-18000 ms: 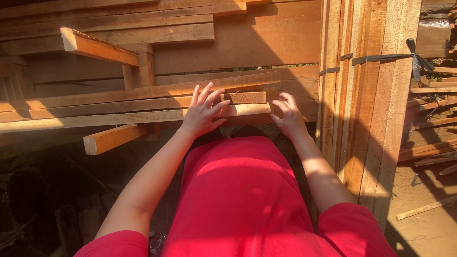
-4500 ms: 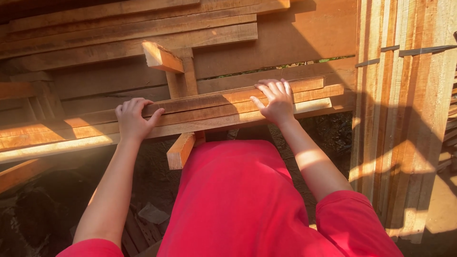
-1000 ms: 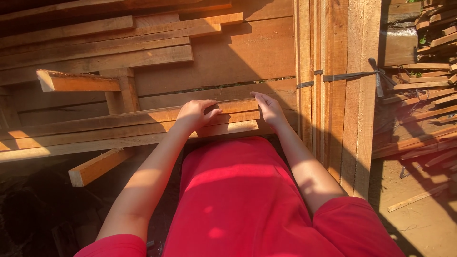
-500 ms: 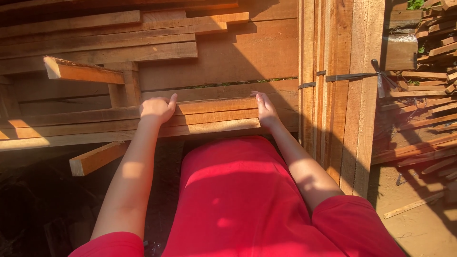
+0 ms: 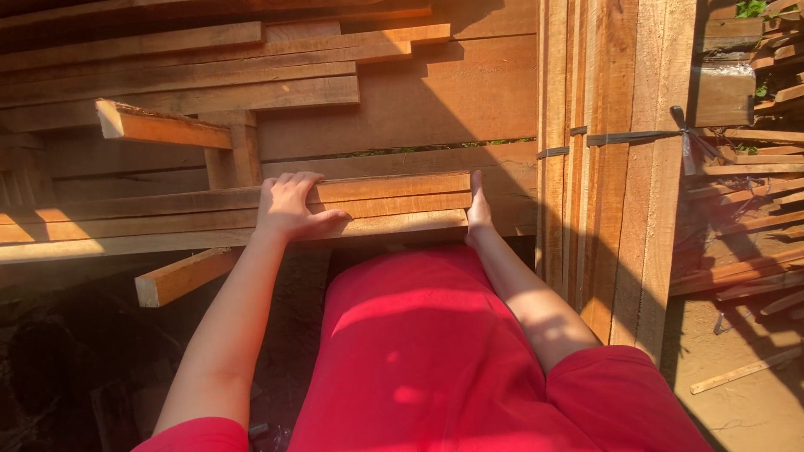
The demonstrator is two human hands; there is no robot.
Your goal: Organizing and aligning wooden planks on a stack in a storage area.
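Since half a second ago the left hand [image 5: 289, 209] has slid a little rightward along the stacked planks [image 5: 368, 203] and flattened, its fingers over the top plank and its thumb stretched along the front edge of the lowest one. The right hand [image 5: 479, 209] has turned edge-on and now presses flat against the planks' cut ends, fingers straight. Neither hand makes a closed grip; both lie open against the wood.

The planks number three (as far as the sunlit edges show), long, thin, rough-sawn boards of reddish-orange timber. They lie one on another across two short square-cut blocks, one block [image 5: 186, 274] jutting toward the person below the stack, the other block [image 5: 159, 127] sticking out higher up behind it. The stack sits right in front of the person's red shirt [image 5: 419, 351], ends squared up together.

Behind rises a wall of lumber [image 5: 251, 75], flat boards laid in stepped layers. To the right stands an upright bundle of boards [image 5: 620, 167], bound by a dark strap [image 5: 636, 136] knotted at its right side. Loose offcuts [image 5: 745, 368] lie on the dirt beyond.
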